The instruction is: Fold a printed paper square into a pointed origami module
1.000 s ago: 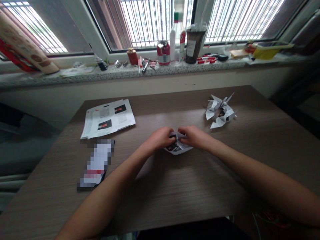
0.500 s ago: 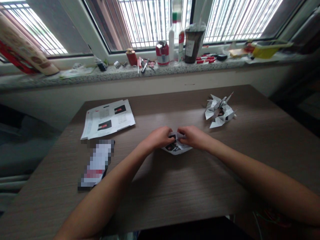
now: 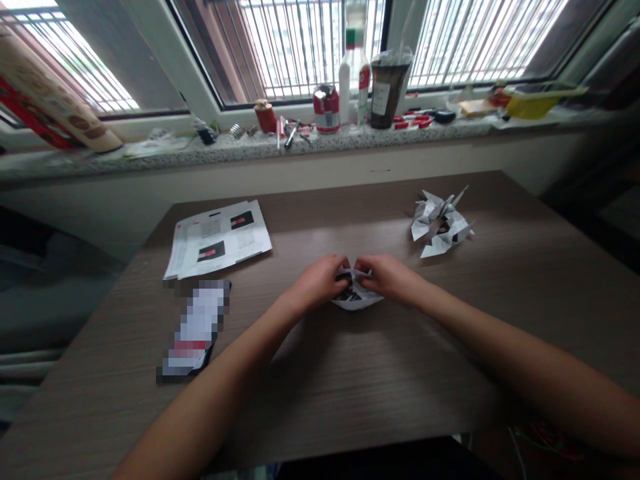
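Observation:
Between my two hands, near the middle of the brown table (image 3: 320, 393), is a folded sheet of printed paper (image 3: 356, 301) with dark and white areas. My left hand (image 3: 327, 275) pinches its left side, fingers curled over the far edge. On the opposite side my right hand (image 3: 381, 273) grips the paper, thumb toward the centre. The fingertips of both hands are partly hidden behind the paper. To the right, farther back, lie several folded paper pieces with pointed tips (image 3: 440, 227) in a loose ring.
A stack of printed sheets (image 3: 220, 237) lies at the table's back left. In front of it is a phone (image 3: 195, 330) with a blurred-out screen. On the granite sill (image 3: 165, 157) stand a red can (image 3: 327, 110), a bottle (image 3: 354, 87) and a dark drink cup (image 3: 387, 93).
Both hands have drawn slightly closer together on the paper. Its side edges now curve up more, and it looks narrower. The other things on the table lie as before.

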A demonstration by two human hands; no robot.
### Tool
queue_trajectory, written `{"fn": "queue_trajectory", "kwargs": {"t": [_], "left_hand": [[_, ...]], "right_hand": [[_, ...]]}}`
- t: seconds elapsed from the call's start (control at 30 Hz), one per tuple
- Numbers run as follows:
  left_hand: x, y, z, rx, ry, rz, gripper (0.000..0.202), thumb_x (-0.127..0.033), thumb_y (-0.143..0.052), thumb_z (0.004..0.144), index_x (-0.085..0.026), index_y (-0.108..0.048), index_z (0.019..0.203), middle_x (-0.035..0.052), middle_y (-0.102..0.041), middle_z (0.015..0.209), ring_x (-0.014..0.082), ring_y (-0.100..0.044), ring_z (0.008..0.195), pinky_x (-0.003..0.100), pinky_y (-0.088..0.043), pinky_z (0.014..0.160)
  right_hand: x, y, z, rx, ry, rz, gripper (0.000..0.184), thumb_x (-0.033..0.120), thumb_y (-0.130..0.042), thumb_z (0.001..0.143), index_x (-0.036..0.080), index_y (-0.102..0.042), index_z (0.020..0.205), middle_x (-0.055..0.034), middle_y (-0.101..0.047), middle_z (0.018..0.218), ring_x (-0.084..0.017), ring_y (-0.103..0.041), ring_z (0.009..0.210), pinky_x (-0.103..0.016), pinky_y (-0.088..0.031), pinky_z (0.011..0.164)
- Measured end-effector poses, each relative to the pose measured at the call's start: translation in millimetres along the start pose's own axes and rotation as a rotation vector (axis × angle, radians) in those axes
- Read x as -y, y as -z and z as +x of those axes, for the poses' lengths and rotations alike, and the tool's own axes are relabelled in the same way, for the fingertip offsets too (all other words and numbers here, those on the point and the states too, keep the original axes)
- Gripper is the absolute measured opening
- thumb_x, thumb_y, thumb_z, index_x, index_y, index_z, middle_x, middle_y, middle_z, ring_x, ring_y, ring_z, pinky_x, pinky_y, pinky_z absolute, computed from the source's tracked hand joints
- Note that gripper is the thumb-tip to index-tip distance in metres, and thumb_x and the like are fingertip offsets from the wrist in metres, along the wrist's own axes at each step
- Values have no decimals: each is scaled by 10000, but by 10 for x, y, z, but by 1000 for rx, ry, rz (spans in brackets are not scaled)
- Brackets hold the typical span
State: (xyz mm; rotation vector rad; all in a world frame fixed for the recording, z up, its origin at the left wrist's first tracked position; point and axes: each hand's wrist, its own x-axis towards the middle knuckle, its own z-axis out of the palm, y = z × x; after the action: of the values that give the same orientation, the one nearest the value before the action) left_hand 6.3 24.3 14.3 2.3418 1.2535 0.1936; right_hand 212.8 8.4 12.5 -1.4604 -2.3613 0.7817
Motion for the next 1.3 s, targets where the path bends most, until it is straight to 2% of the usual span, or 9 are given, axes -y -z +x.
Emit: {"fn": "queue_trajectory", "kwargs": {"t": [0.2,0.4,0.57,0.67,0.8,0.93,1.07,1.2,1.3], "left_hand": [[53,-66,-79,-96,-91,-69,71,-152,-641,889,-183,-651,953,64,-662,991,202,-639,868,299,-485,760],[-18,-54,-201,-161,-33,-132,149,-139,-669,886,-212,-643,1013,32,-722,952,195,-669,829,294,-474,717],[-49,-62,-278,-250,-45,-154,200,-101,-674,866,-215,-641,1028,33,-731,983,206,-690,897,305,-495,773],[-61,-65,-317,-277,-50,-162,240,-82,-676,852,-214,-641,1050,33,-729,1000,205,-691,902,308,-500,778],[-106,-60,-364,-311,-51,-120,271,-74,-672,857,-217,-631,1083,31,-728,1021,212,-687,921,312,-485,765],[-161,-28,-401,-273,-62,-145,201,-172,-673,914,-201,-609,1103,49,-721,1021,210,-685,895,316,-479,750],[-181,61,-426,-166,-114,-264,201,-305,-683,943,-195,-623,1100,52,-718,1028,203,-673,884,311,-486,754],[-129,160,-429,-37,-92,-447,385,-541,-571,1001,-191,-663,1131,68,-727,1034,216,-675,912,325,-504,793],[-46,167,-408,41,-52,-612,544,-611,-367,1060,-183,-699,1107,78,-739,1017,219,-683,908,340,-516,815]], "right_hand": [[-28,-58,-71,-104,74,54,126,76,-677,857,181,-654,924,-33,-710,862,-170,-631,767,-254,-407,686],[34,-91,-222,-241,168,24,130,101,-688,892,195,-640,966,-48,-714,936,-200,-652,834,-290,-441,724],[82,-84,-304,-271,169,134,190,149,-731,881,204,-643,1040,-52,-733,985,-207,-680,864,-307,-484,746],[97,-60,-332,-260,165,260,222,119,-711,874,210,-645,1065,-38,-750,995,-191,-700,867,-300,-508,757],[79,-65,-355,-295,171,253,233,76,-673,865,215,-652,1050,-31,-753,984,-189,-707,873,-300,-513,757],[58,-75,-360,-297,158,215,169,124,-671,897,219,-662,1035,-37,-760,979,-198,-712,874,-311,-510,754],[42,-39,-349,-273,118,263,51,204,-648,955,214,-678,996,-29,-760,933,-189,-707,845,-303,-500,736],[-3,-29,-334,-245,94,321,56,233,-636,966,213,-687,979,-19,-753,898,-178,-692,811,-290,-485,717],[-41,-46,-328,-237,89,320,77,260,-621,977,213,-682,968,-12,-740,873,-171,-670,772,-282,-465,686]]}}
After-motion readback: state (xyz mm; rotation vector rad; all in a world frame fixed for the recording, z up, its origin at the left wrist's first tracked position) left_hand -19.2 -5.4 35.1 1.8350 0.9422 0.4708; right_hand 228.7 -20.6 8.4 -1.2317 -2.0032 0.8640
